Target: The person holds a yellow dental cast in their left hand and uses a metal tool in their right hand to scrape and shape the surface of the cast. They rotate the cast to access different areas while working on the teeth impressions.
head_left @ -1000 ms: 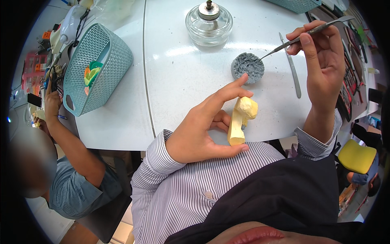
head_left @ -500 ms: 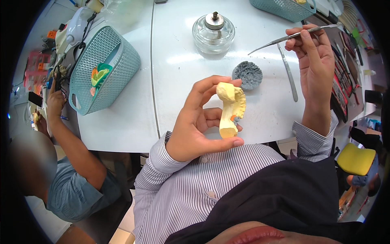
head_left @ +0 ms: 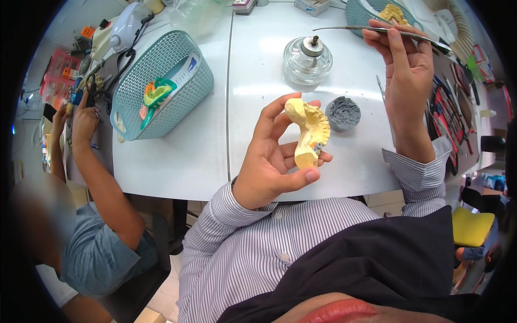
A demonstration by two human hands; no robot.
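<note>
My left hand (head_left: 274, 153) grips a pale yellow plaster dental model (head_left: 309, 132) between thumb and fingers, its row of teeth turned to the right. Grey and orange material (head_left: 316, 146) sits on a lower part of that row. Raised at the right, my right hand (head_left: 404, 64) pinches a slim metal dental carving tool (head_left: 371, 29). The thin curved tip points left, just above the wick of a glass spirit burner (head_left: 307, 62); no flame can be made out. Beyond the model stands a round grey block of wax-like material (head_left: 343, 114) with a rough top.
A teal basket (head_left: 186, 97) with green and orange pieces stands left; another (head_left: 360, 16) at the far right holds a yellow model (head_left: 395, 13). A metal knife (head_left: 380, 86) lies partly behind my right hand. Red-handled tools (head_left: 449, 116) lie right. A co-worker (head_left: 102, 231) works at left.
My right hand has moved up and left, bringing the tool's tip from above the grey block to the burner's wick. The left hand has turned the model slightly. The view has shifted.
</note>
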